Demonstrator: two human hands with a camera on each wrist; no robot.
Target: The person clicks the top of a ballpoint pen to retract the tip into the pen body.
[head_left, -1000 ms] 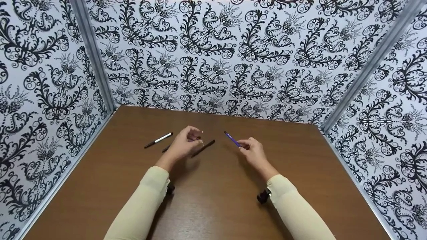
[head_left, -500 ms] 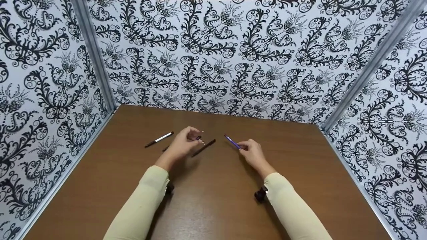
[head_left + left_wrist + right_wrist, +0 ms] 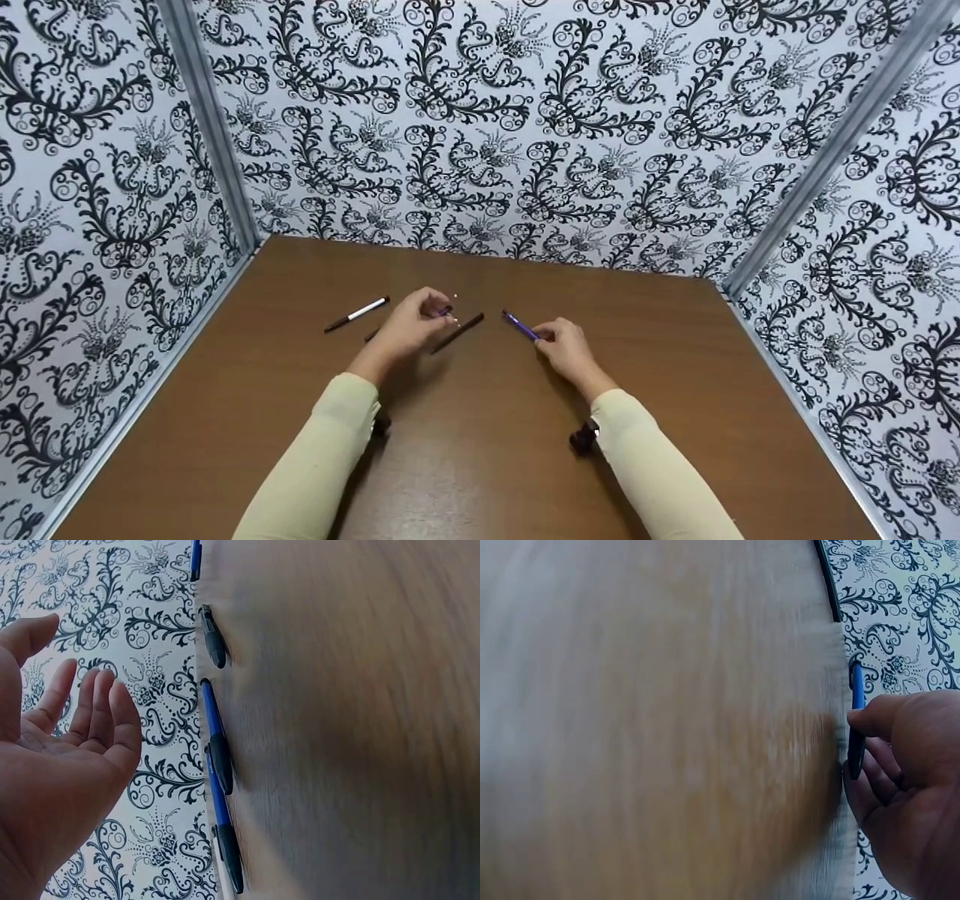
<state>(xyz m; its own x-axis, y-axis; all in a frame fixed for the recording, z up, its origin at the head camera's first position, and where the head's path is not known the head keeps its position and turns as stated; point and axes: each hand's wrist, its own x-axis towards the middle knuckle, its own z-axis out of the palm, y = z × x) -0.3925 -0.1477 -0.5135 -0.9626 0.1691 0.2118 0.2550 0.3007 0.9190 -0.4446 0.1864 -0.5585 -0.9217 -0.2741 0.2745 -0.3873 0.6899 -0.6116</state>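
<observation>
My right hand (image 3: 568,346) pinches a blue pen (image 3: 519,325) between thumb and fingers, its free end pointing left and away. The right wrist view shows the same blue pen (image 3: 858,686) and its dark grip between the fingers. My left hand (image 3: 412,322) hovers over the other pens, fingers loosely bent and holding nothing, as the left wrist view confirms. Beneath it lie two blue pens with dark grips, one blue pen (image 3: 215,731) and another blue pen (image 3: 223,814), mostly hidden in the head view. A black pen (image 3: 459,332) lies just right of the left hand.
A white pen (image 3: 366,309) with dark ends lies left of the left hand. The brown table (image 3: 480,450) is bordered by patterned walls (image 3: 480,150) at the back and both sides, with grey metal strips in the corners.
My right hand has shifted slightly left, and the far end of its blue pen has come down toward me. The left hand stays nearly still over the pens.
</observation>
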